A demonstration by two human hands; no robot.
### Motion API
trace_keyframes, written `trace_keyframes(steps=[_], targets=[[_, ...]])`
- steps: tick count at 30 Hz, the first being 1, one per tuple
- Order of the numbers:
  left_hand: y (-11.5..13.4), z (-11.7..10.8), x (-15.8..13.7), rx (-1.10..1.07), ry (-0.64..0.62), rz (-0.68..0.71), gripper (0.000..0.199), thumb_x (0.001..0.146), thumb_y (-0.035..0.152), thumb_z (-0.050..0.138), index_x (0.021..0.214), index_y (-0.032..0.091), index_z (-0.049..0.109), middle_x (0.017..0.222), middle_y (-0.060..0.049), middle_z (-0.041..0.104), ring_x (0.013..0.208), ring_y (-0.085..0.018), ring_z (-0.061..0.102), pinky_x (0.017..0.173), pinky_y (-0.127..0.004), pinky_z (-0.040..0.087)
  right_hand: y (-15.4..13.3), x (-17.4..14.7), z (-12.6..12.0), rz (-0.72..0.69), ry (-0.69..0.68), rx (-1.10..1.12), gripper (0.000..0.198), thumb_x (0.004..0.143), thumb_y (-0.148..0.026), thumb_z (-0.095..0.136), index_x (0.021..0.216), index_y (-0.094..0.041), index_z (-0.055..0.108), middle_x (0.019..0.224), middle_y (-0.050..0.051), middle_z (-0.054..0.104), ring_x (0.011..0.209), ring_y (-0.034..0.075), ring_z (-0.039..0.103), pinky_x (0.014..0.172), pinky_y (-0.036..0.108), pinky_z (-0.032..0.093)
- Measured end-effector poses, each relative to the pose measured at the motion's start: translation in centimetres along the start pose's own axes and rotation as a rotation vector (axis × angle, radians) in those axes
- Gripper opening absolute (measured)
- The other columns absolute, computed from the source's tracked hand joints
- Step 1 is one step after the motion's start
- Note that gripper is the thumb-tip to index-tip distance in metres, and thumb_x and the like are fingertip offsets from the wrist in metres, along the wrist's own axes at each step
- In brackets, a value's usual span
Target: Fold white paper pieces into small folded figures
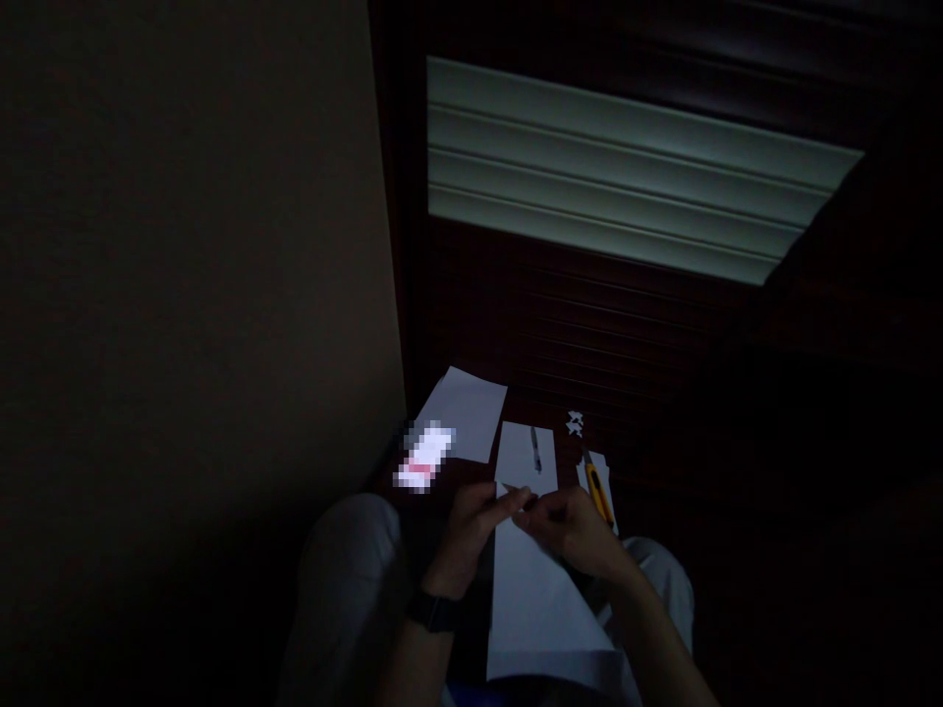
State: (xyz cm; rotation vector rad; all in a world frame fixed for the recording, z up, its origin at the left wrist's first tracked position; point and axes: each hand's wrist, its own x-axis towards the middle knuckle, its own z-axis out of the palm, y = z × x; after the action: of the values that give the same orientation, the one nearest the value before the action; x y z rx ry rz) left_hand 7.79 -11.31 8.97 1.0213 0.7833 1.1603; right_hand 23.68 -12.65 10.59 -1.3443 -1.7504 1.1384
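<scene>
It's dim in here, but I can make out the person's 2 hands meeting fingertip to fingertip. The left hand is nearly closed, thumb and fingers drawn together, with a small white paper tip pinched among them. The right hand is curled, its fingertips right up against the left's; what it grips, if anything, I can't tell.

Below both hands, on the near side, a white sheet spreads toward the person, a darker band across its near end. Whether the paper tip belongs to it, I can't say. Just beyond the hands lies a narrow white paper with a pen resting on it, roughly lengthwise; the hands hide whether this and the near sheet are 1 piece.

Just past the right hand, a yellow cutter lies slantwise on a smaller piece of paper. Farther beyond that hand sit a few torn-looking scraps. Beyond the left hand and off to its left, a glowing phone-like shape, blurred into blocks, overlaps another white sheet, the larger one. A dark watch circles the wrist behind the left hand.
</scene>
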Motion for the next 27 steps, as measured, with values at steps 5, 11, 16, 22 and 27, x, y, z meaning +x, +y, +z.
trace_keyframes(steps=[5, 11, 16, 22, 27], targets=[[-0.3, 0.1, 0.3, 0.013, 0.061, -0.026, 0.022, 0.071, 0.033, 0.067, 0.069, 0.011, 0.070, 0.068, -0.008, 0.069, 0.067, -0.018, 0.061, 0.062, -0.026, 0.044, -0.6, 0.0, -0.1, -0.009, -0.005, -0.034, 0.043, 0.077, -0.046, 0.055, 0.050, -0.013, 0.051, 0.047, -0.005, 0.033, 0.045, 0.006, 0.026, 0.040, 0.020, 0.019], [0.2, -0.7, 0.9, 0.011, 0.176, 0.008, 0.022, 0.069, 0.034, 0.069, 0.069, 0.011, 0.071, 0.076, -0.010, 0.071, 0.082, -0.022, 0.062, 0.078, -0.030, 0.044, -1.2, -0.4, -0.2, 0.007, -0.029, -0.071, 0.044, 0.078, -0.047, 0.054, 0.049, -0.014, 0.050, 0.047, -0.005, 0.034, 0.044, 0.006, 0.027, 0.038, 0.021, 0.018], [0.9, -1.5, 0.9, -0.137, 0.236, -0.012, 0.026, 0.071, 0.039, 0.066, 0.076, 0.014, 0.070, 0.082, -0.010, 0.071, 0.081, -0.020, 0.063, 0.074, -0.031, 0.046, -1.0, -0.5, -0.3, 0.028, -0.030, -0.056, 0.044, 0.076, -0.050, 0.055, 0.051, -0.014, 0.053, 0.046, -0.004, 0.037, 0.042, 0.007, 0.029, 0.038, 0.021, 0.019], [1.1, -1.0, 0.5, 0.026, 0.057, 0.004, 0.028, 0.072, 0.038, 0.065, 0.079, 0.012, 0.071, 0.076, -0.009, 0.069, 0.071, -0.019, 0.061, 0.066, -0.028, 0.045, -0.4, 0.1, -0.6, 0.033, 0.060, -0.052, 0.044, 0.075, -0.051, 0.056, 0.053, -0.013, 0.055, 0.046, -0.004, 0.037, 0.043, 0.007, 0.028, 0.037, 0.021, 0.018], [0.7, -0.1, 0.7, 0.137, 0.144, 0.105, 0.020, 0.069, 0.033, 0.068, 0.072, 0.013, 0.071, 0.073, -0.007, 0.069, 0.073, -0.019, 0.060, 0.068, -0.027, 0.044, -0.4, 0.3, -0.7, 0.019, 0.075, -0.031, 0.044, 0.074, -0.050, 0.057, 0.051, -0.013, 0.053, 0.047, -0.004, 0.037, 0.043, 0.006, 0.027, 0.038, 0.021, 0.019]])
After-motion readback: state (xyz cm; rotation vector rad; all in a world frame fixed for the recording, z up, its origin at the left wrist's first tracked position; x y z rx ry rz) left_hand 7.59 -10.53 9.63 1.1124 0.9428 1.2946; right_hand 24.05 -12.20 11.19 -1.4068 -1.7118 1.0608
